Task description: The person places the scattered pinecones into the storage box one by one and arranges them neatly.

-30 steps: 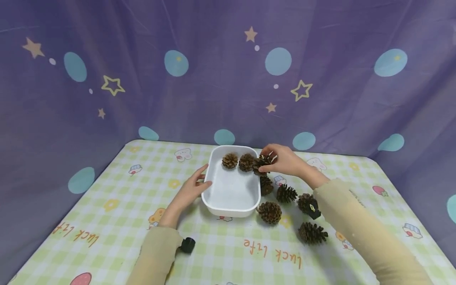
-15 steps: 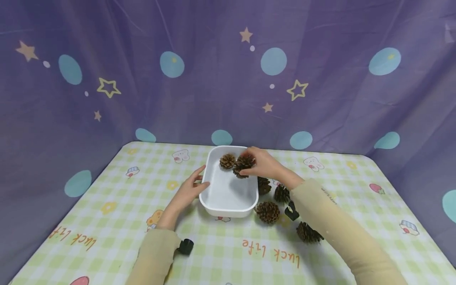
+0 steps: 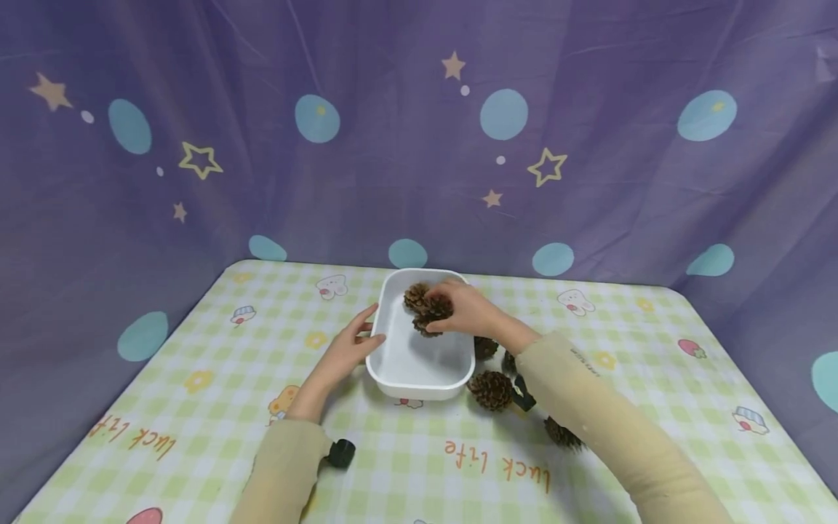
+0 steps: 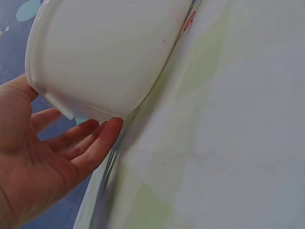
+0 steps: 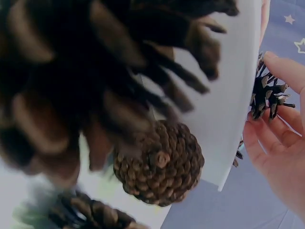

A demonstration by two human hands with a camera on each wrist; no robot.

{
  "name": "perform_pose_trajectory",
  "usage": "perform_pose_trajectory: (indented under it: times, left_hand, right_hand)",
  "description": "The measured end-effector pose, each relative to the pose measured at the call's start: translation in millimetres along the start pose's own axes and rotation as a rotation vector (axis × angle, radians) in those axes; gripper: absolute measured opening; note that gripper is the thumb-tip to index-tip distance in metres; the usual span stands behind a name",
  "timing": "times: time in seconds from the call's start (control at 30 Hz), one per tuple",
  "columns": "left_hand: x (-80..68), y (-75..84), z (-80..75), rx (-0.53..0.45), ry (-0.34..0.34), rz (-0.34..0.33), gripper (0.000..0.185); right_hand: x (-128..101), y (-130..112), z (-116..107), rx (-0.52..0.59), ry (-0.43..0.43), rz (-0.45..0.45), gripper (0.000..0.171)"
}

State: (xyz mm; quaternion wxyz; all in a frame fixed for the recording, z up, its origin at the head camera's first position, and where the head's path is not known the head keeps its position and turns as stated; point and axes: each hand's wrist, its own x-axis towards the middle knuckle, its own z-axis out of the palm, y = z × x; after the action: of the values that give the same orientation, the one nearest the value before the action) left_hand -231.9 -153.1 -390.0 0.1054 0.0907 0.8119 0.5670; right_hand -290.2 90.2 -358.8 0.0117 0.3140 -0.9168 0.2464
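Note:
A white rectangular container (image 3: pixel 422 389) stands on the table, with pine cones clustered at its far end. My right hand (image 3: pixel 466 309) reaches over its right wall and holds a dark pine cone (image 3: pixel 427 325), also visible between thumb and fingers (image 5: pixel 269 98) in the right wrist view. Next to it in the container are a lighter pine cone (image 3: pixel 414 297) and another partly covered by my fingers. My left hand (image 3: pixel 347 351) grips the container's left side, thumb over the rim and fingers against the outer wall (image 4: pixel 95 62); the thumb tip is hidden in the left wrist view.
Several pine cones lie right of the container, including a large round one (image 3: pixel 491 391) and one (image 3: pixel 561 433) partly under my right sleeve. A checked tablecloth (image 3: pixel 393 466) covers the table. A purple curtain (image 3: pixel 393 196) hangs behind.
My right hand has carried its pine cone from above the container's right rim leftward and down into the container, against the others there. My left hand stays at the left side.

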Motion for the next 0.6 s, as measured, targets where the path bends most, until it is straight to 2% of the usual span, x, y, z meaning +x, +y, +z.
perform_pose_trajectory:
  times: [0.4,0.6]
  left_hand:
    - [0.7,3.1,1.0,-0.018,0.001,-0.003,0.065]
    - [12.7,-16.3,0.2,-0.023,0.010,-0.008,0.066]
  right_hand:
    - [17.2,-1.6,15.9,0.018,-0.041,0.066,0.056]
    - [20.3,-3.4,18.8,-0.004,-0.057,0.073,0.057]
